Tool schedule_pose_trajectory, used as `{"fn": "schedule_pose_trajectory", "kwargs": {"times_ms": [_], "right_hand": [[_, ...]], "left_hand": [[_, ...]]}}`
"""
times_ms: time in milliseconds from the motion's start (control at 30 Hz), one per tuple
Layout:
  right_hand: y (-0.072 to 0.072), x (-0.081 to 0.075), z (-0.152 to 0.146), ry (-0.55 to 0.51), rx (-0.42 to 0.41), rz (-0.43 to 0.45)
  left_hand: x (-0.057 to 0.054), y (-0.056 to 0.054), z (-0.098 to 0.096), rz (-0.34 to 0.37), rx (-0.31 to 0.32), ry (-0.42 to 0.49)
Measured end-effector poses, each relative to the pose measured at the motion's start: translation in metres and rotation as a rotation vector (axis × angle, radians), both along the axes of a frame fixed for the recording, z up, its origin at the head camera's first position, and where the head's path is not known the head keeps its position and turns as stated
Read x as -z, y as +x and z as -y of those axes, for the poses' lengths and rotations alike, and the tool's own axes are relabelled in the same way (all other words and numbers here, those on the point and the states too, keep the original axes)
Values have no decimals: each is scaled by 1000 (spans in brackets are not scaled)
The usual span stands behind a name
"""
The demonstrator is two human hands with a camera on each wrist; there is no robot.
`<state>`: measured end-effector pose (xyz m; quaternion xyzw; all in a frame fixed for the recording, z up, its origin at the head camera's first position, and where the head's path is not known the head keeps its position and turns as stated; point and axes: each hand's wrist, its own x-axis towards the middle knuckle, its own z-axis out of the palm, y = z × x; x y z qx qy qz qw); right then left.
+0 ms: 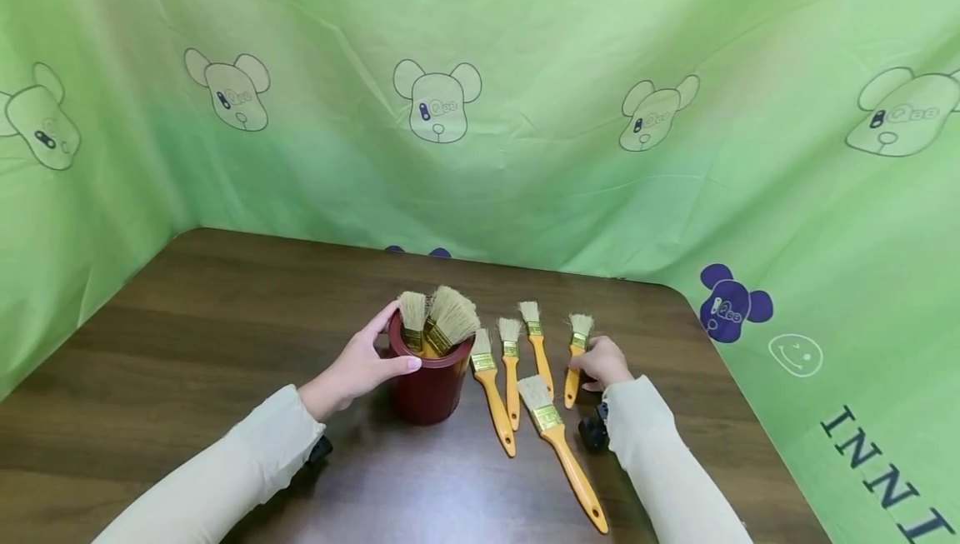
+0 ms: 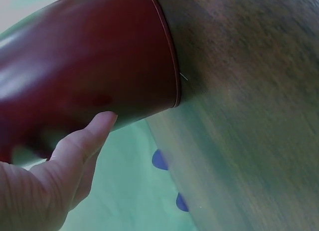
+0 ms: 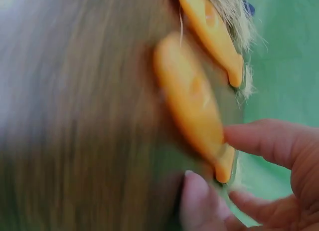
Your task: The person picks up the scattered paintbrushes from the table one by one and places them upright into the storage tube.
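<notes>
The brush [image 1: 575, 354] lies at the table's right, one fingertip of the right hand [image 1: 604, 363] touching its handle; whether the fingers grip, I cannot tell. Four brushes [image 1: 512, 386] lie leftward, then a brush-filled cup [image 1: 426, 394], its rim held by the left hand [image 1: 356, 375], spread wide. The table [image 1: 225, 319] is dark, wood-grained, glossy nearby; green cloth [image 1: 525, 186] printed with animal heads surrounds its back and sides.

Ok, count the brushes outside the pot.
5: one brush beside the pot, a slimmer brush to its right, a third brush beyond that, the largest brush in front, and a fifth brush at the right hand. More may hide behind the pot.
</notes>
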<state>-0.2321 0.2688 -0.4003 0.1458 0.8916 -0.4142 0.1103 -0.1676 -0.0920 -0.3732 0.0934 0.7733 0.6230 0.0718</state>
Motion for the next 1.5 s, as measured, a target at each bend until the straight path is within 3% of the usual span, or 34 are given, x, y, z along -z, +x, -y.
{"fn": "schedule_pose_trajectory", "kwargs": {"times_ms": [333,500,600,700,1033,1233,1367,1500], "right_hand": [[11,-6,-34,61,-134,40],[13,-4,-51,183,-265,-25],[16,-3,-50,289,-340,-82],[17,0,-44,330,-376,-109],[12,-1,-32,379,-388,-125],[12,2,-30,367,-330,-124],[13,2,-29,325,-298,-104],[13,-3,-28,203,-256,-84]], "left_hand": [[-1,-1,0,-5,-1,8],[-1,-1,0,-1,4,4],[-1,0,1,3,3,0],[0,0,1,1,-5,-2],[2,-2,0,-1,0,6],[2,-3,0,4,4,9],[1,-2,0,7,-4,1],[1,-1,0,-1,-8,0]]}}
